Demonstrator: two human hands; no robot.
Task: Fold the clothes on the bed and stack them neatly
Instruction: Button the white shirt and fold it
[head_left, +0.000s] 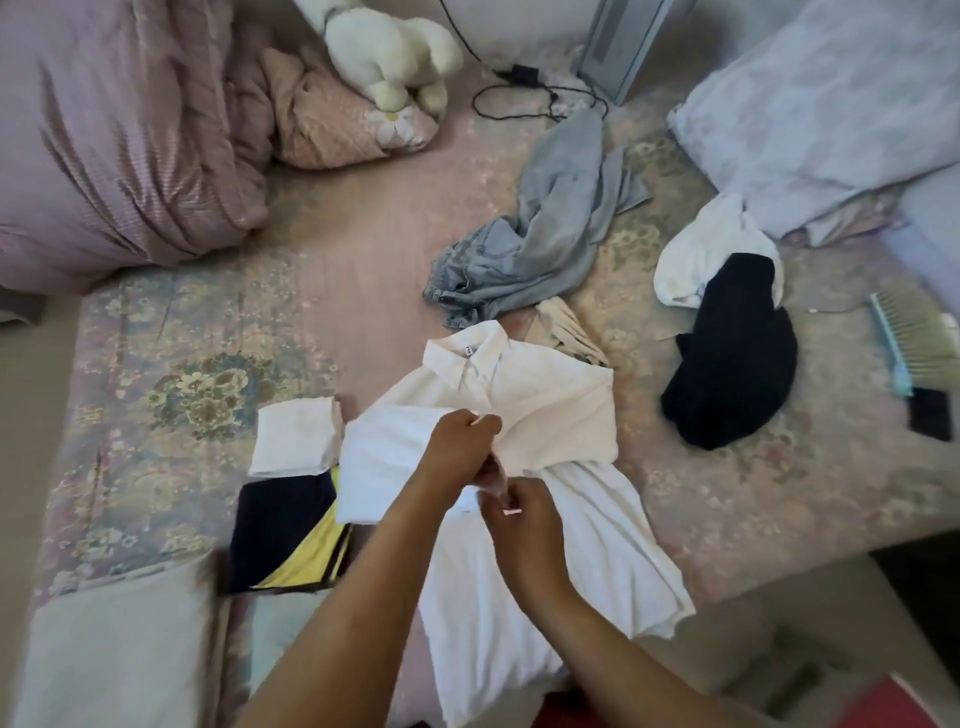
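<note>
Near the front edge of the bed (171, 322), a white shirt (550, 410) lies collar-up. The left hand (457, 447) and right hand (524, 525) both pinch cloth at its middle, fingers curled. Best to draw the sleeve flat across before folding. Left of the shirt sits a folded stack (291, 499); beyond the shirt lie grey jeans (545, 228), a black garment (732, 364) and a stuffed toy (389, 52).
</note>
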